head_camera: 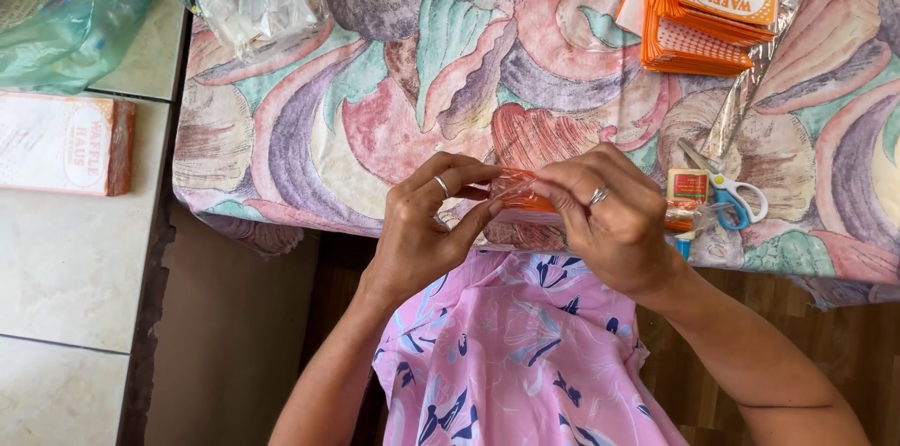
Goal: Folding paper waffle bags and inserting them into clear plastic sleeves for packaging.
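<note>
- The thing in hand is a small orange packet in a clear plastic sleeve (518, 195), held just above the near edge of the flower-print tablecloth (394, 108), in front of the person's pink patterned dress (525, 352).
- The left hand (427, 221) is closed narrowly on the packet's left end, thumb and forefinger pinching the crinkled plastic; a ring shows on one finger.
- The right hand (609, 211) is curled over the packet's right part, fingertips pressing down on its top edge, so most of the orange is hidden under it. It too wears a ring.
- The packet lies between the two hands, touching both; neither is nearer, though the right covers more of it.
- Its long axis appears to run left to right, roughly along the tablecloth's near edge. The loose plastic end points toward the left hand; I cannot tell which end is the open one.
- Just right of the right hand, on the tablecloth, lie blue-handled scissors (731, 195) with blades pointing away and left, and beside them a small red-and-white box (689, 186).
- Farther back on the tablecloth sits a stack of orange printed cards (703, 15), well apart from the hands.
- Off the tablecloth's left edge, on the tiled counter (66, 268), rests a wrapped orange bundle (61, 141), with a green plastic bag (66, 15) behind it.
</note>
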